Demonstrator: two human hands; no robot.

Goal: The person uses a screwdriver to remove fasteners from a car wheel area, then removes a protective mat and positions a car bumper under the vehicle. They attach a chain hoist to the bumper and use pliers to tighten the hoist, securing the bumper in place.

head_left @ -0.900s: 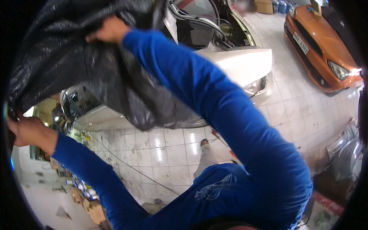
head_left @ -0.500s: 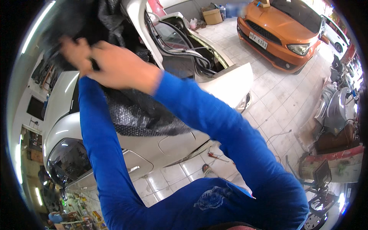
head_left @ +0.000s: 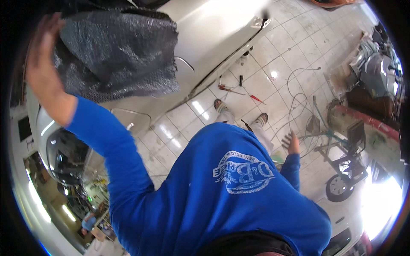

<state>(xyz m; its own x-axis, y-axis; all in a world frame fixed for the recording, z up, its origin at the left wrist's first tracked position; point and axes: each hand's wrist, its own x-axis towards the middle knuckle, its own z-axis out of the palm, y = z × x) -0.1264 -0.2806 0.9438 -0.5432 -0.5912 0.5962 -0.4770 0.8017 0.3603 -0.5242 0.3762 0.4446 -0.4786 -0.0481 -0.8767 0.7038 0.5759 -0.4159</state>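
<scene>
Tiled floor beside pale car, cut off above. Dark plastic sheet lies on car's flank, just beside fuel flap. Left hand, blurred, fingers extended, at sheet's left edge; touching, cannot tell. Right hand above floor, fingers spread.

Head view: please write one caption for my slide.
Left hand by the edge of black sheeting on a pale car; right hand open.

Crinkly plas. sheet w/ sheen
</scene>
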